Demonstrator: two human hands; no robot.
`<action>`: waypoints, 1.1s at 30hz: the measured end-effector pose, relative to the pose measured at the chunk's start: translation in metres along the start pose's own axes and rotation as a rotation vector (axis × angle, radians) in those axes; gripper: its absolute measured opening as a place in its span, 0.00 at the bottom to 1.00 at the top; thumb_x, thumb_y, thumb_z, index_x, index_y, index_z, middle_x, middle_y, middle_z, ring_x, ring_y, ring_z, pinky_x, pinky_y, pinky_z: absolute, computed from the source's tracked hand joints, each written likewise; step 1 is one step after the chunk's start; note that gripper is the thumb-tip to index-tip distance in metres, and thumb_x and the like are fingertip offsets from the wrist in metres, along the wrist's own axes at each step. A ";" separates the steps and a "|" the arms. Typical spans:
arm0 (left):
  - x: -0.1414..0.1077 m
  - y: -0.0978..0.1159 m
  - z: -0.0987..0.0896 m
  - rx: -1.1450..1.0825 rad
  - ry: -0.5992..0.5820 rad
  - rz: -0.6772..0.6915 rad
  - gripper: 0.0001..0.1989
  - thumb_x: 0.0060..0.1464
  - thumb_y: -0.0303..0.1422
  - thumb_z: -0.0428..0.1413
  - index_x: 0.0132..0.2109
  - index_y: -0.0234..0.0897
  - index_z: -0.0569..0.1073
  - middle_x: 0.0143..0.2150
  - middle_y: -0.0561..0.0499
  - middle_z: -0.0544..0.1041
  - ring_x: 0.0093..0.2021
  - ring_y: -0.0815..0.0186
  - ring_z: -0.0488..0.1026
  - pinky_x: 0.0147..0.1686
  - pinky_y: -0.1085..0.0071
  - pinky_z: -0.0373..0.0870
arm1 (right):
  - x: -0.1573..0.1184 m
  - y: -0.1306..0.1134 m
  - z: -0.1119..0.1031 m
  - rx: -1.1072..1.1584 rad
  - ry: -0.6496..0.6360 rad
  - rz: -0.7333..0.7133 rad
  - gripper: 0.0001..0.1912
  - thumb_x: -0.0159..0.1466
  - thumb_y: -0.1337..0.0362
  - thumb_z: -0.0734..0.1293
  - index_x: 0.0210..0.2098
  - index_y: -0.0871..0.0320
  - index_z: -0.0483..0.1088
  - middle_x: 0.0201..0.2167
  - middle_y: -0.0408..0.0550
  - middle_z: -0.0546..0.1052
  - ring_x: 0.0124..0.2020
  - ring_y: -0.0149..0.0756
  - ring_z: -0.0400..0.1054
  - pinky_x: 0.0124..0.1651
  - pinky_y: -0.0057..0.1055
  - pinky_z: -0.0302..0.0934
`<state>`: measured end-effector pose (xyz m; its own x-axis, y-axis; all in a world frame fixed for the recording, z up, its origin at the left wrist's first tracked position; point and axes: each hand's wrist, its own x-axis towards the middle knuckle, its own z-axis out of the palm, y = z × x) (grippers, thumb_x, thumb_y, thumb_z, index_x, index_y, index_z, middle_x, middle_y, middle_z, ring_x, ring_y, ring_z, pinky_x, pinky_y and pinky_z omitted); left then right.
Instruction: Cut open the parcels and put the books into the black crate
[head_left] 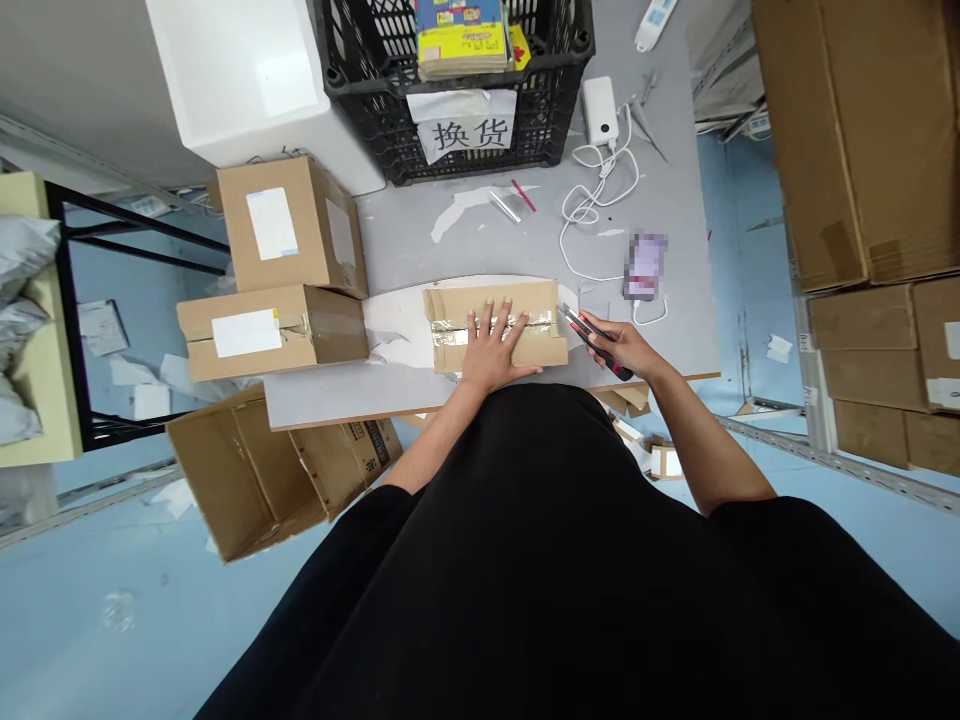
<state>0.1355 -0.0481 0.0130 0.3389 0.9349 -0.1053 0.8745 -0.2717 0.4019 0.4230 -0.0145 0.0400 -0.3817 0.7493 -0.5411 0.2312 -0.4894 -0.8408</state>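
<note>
My left hand lies flat on a small cardboard parcel, fingers spread across the shiny tape strip running along its top. My right hand grips a black-and-red utility knife. The knife's blade tip points left and sits at the parcel's right end, close to the taped seam. A torn white sheet lies under and left of the parcel, on the grey table.
Two taped cartons stand left of the parcel. Behind are a black crate labelled 换货, holding books, a white power bank with cable, and a blurred phone. Large cartons stand right; an open carton lies below left.
</note>
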 end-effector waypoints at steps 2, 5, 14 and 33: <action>0.001 0.001 -0.001 0.022 -0.001 -0.005 0.54 0.48 0.67 0.53 0.74 0.44 0.55 0.78 0.43 0.45 0.77 0.39 0.33 0.70 0.36 0.26 | -0.001 -0.003 0.001 -0.021 0.000 -0.007 0.37 0.66 0.52 0.69 0.71 0.52 0.58 0.25 0.38 0.70 0.21 0.26 0.61 0.26 0.27 0.60; 0.001 0.001 0.000 0.027 -0.004 -0.009 0.53 0.48 0.67 0.54 0.74 0.44 0.55 0.78 0.43 0.44 0.76 0.39 0.32 0.69 0.35 0.25 | -0.002 -0.008 0.001 -0.061 -0.006 -0.018 0.36 0.66 0.53 0.69 0.71 0.53 0.59 0.24 0.38 0.69 0.20 0.25 0.60 0.26 0.27 0.60; 0.001 0.000 0.006 0.010 -0.001 -0.020 0.54 0.47 0.67 0.55 0.74 0.45 0.56 0.78 0.43 0.43 0.76 0.39 0.28 0.68 0.33 0.22 | -0.003 -0.005 -0.001 -0.140 -0.004 -0.046 0.34 0.67 0.54 0.67 0.70 0.55 0.60 0.23 0.38 0.69 0.18 0.25 0.59 0.26 0.27 0.59; 0.002 0.002 0.002 0.038 -0.023 -0.057 0.55 0.45 0.67 0.56 0.74 0.47 0.54 0.78 0.43 0.40 0.76 0.39 0.28 0.67 0.30 0.22 | -0.019 0.018 0.007 -0.128 0.007 -0.005 0.36 0.66 0.50 0.67 0.70 0.52 0.60 0.25 0.39 0.69 0.20 0.26 0.60 0.24 0.27 0.60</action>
<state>0.1390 -0.0471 0.0119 0.2961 0.9436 -0.1480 0.9049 -0.2275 0.3598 0.4281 -0.0404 0.0347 -0.3774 0.7549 -0.5363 0.3418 -0.4246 -0.8383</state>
